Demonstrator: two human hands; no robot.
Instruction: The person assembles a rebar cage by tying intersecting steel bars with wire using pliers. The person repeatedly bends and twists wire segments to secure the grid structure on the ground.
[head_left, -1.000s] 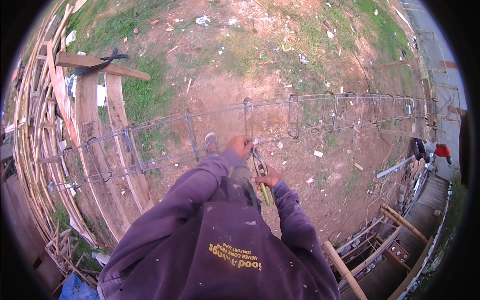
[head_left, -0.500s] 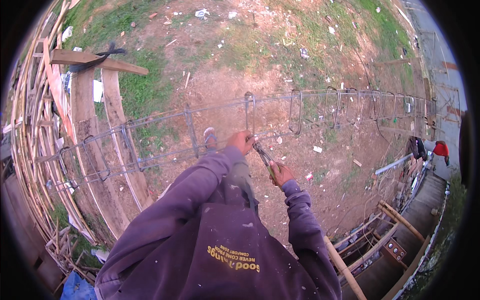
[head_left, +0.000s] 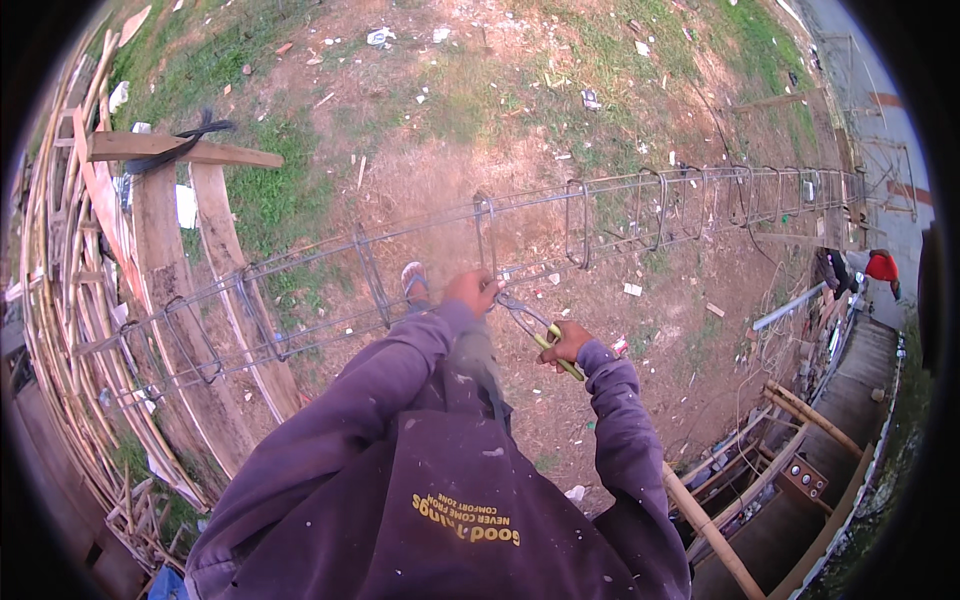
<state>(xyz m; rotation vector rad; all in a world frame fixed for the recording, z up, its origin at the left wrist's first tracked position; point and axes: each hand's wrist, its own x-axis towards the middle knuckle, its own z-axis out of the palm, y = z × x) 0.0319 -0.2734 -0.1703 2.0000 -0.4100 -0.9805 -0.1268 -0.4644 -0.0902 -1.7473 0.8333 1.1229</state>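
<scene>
A long rebar cage (head_left: 620,258) of thin steel bars and rectangular stirrups runs from the left side to the far right. My left hand (head_left: 470,292) is closed at the lower corner of one stirrup (head_left: 485,235), its fingers on the steel there. Any thin wire under them is too small to make out. In my right hand (head_left: 567,343) is a pair of pincers (head_left: 523,312) with yellow-green handles. Their jaws meet the cage right beside my left fingertips. The handles stand somewhat apart, partly covered by my fingers.
Wooden planks (head_left: 165,225) support the cage's left end, with a bundle of black wire (head_left: 185,145) on a crosspiece. Bamboo poles (head_left: 60,230) lie farther left. At lower right is a timber frame (head_left: 740,470). A person in red (head_left: 882,266) is at the far right.
My right hand has shifted slightly right, and the pincers lie at a flatter slant with their handles showing more. My left hand stays at the same stirrup. The whole view has shifted a little.
</scene>
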